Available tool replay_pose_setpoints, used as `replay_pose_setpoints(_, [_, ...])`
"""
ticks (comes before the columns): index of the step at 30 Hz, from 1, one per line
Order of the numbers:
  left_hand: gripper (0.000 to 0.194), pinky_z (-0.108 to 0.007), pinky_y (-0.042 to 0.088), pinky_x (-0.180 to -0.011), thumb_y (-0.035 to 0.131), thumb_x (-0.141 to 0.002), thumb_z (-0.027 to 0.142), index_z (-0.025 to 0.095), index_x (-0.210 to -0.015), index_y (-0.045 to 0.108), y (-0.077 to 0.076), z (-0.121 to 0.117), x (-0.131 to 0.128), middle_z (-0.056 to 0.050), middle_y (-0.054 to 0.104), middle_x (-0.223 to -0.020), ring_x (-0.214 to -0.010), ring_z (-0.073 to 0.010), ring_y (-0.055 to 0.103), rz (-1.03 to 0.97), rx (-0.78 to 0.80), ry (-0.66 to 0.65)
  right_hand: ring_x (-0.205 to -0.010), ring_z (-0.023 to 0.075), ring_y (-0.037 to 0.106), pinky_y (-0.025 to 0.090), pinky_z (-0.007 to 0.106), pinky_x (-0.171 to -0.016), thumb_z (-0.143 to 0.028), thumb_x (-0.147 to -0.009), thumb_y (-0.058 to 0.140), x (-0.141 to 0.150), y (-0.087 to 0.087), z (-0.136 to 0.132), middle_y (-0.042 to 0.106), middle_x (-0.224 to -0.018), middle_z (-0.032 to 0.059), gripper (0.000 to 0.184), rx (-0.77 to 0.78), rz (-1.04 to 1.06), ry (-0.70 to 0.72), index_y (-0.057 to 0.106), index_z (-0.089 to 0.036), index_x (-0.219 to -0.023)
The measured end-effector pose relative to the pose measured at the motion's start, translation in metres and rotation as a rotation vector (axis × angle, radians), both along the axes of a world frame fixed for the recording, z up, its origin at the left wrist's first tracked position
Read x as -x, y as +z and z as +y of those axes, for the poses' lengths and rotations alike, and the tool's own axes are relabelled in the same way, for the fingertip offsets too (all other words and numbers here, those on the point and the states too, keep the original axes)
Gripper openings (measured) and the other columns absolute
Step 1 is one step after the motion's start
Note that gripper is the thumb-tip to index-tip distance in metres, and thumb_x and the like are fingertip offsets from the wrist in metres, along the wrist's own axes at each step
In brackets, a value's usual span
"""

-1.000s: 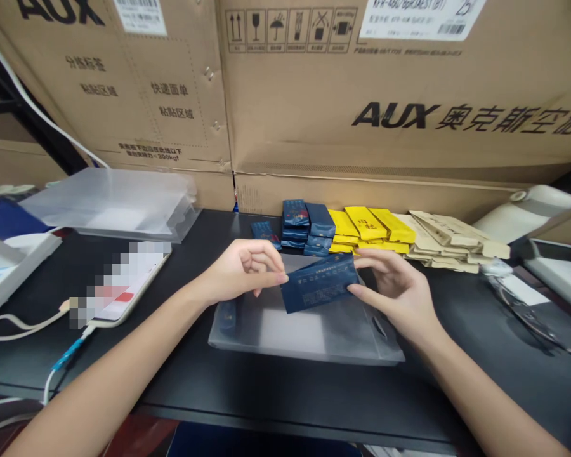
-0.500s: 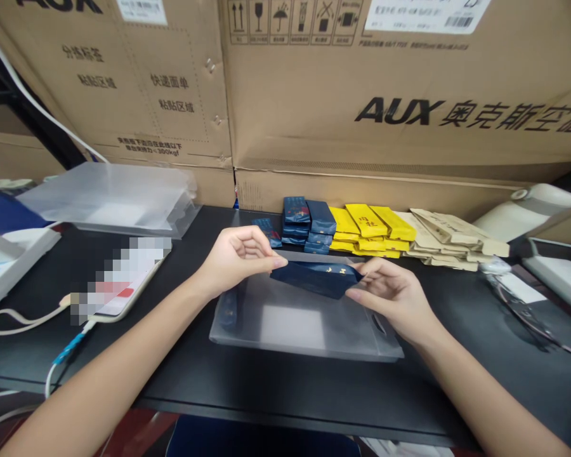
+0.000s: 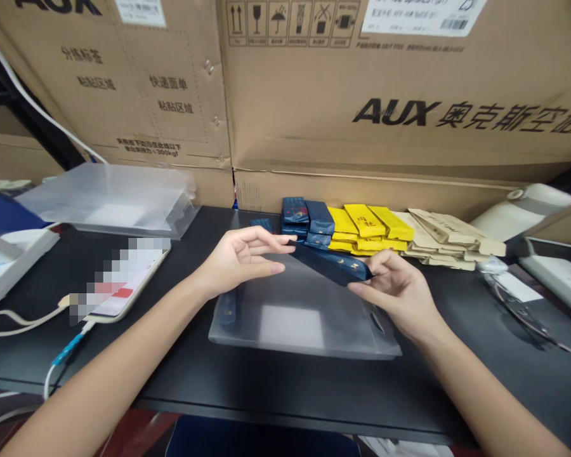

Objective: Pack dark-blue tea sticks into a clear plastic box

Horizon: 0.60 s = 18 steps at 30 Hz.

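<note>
A dark blue packet [image 3: 330, 261] with small gold print is pinched at its right end between the thumb and fingers of my right hand [image 3: 400, 292]. It hangs at a slant over a clear plastic bag [image 3: 290, 333] that lies flat on the black desk. My left hand [image 3: 242, 257] is open, fingers stretched toward the packet's left end and thumb apart below. Whether those fingertips touch the packet I cannot tell. Just behind stand stacked dark blue packets [image 3: 295, 212], yellow packets [image 3: 364, 219] and beige packets [image 3: 450, 231].
More clear plastic bags [image 3: 118, 190] lie at the back left, near a charging phone [image 3: 128, 279]. A white bottle [image 3: 528, 206], glasses [image 3: 518, 311] and a white device [image 3: 566, 273] are at the right. Large cardboard boxes [image 3: 290, 108] wall off the back.
My left thumb and fingers have parted and let go of the packet's left end. The packet has turned in my right hand, its left end now higher and farther back.
</note>
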<state>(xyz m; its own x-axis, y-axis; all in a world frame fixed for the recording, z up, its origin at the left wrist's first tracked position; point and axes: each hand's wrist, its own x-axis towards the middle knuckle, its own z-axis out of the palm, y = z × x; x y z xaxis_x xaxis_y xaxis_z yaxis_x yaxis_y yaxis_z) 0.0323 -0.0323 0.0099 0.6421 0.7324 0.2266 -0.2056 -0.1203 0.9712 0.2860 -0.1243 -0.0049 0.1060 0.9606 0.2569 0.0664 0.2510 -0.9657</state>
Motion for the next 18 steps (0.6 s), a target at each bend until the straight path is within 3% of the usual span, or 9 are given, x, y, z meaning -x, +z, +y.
replay_pose_setpoints(4, [0.023,-0.028,0.057,-0.078,0.080,-0.065,0.015,0.014,-0.073,0.058,0.000,-0.006,-0.003,-0.007,0.072,-0.100,-0.091,-0.0188,0.070,0.032,-0.011,-0.004,-0.082,0.0180,0.067,0.055,0.028,-0.070,-0.028,-0.066,0.081,-0.006,-0.006,0.003,0.071,-0.090,0.0016,0.039,-0.023,-0.088,-0.029,0.062,-0.026,-0.100])
replay_pose_setpoints(7, [0.025,-0.025,0.056,-0.068,0.080,-0.066,0.020,0.015,-0.078,0.059,-0.001,-0.006,-0.004,-0.007,0.070,-0.100,-0.086,-0.0169,0.069,0.059,-0.047,0.016,-0.074,0.0179,0.067,0.055,0.030,-0.068,-0.030,-0.064,0.082,-0.009,-0.010,0.004,0.072,-0.087,0.0017,0.035,-0.002,-0.069,-0.060,0.068,-0.024,-0.096])
replay_pose_setpoints(10, [0.024,-0.030,0.055,-0.074,0.077,-0.069,0.028,0.017,-0.082,0.060,0.000,-0.002,-0.002,-0.006,0.067,-0.094,-0.089,-0.0180,0.066,0.126,-0.212,0.136,-0.075,0.0168,0.066,0.056,0.029,-0.071,-0.031,-0.067,0.079,-0.013,-0.001,0.007,0.071,-0.089,0.0011,0.029,-0.014,0.109,-0.134,0.070,-0.024,-0.093])
replay_pose_setpoints(12, [0.023,-0.035,0.052,-0.082,0.074,-0.072,0.034,0.017,-0.080,0.061,0.000,0.001,0.000,-0.004,0.065,-0.087,-0.088,-0.0182,0.063,0.250,-0.413,0.249,-0.061,0.0127,0.061,0.053,0.023,-0.055,-0.031,-0.070,0.075,-0.020,0.010,0.009,0.067,-0.077,-0.0002,0.018,-0.018,0.229,-0.207,0.070,-0.022,-0.085])
replay_pose_setpoints(14, [0.024,-0.039,0.048,-0.088,0.071,-0.075,0.039,0.018,-0.082,0.062,0.000,0.003,0.002,-0.004,0.065,-0.089,-0.089,-0.0194,0.061,0.402,-0.618,0.322,-0.042,0.0088,0.049,0.041,0.020,-0.035,-0.030,-0.070,0.072,-0.030,0.022,0.011,0.055,-0.056,-0.0030,0.012,-0.033,0.282,-0.287,0.064,-0.021,-0.066])
replay_pose_setpoints(18, [0.041,-0.042,0.042,-0.100,0.060,-0.080,0.050,0.021,-0.110,0.059,-0.006,0.003,0.002,-0.007,0.062,-0.114,-0.113,-0.0243,0.052,0.618,-0.793,0.293,-0.034,0.0094,0.046,0.033,0.020,-0.025,-0.025,-0.061,0.072,-0.057,0.027,0.012,0.052,-0.048,-0.0030,0.017,0.031,0.162,-0.409,0.057,-0.020,-0.054])
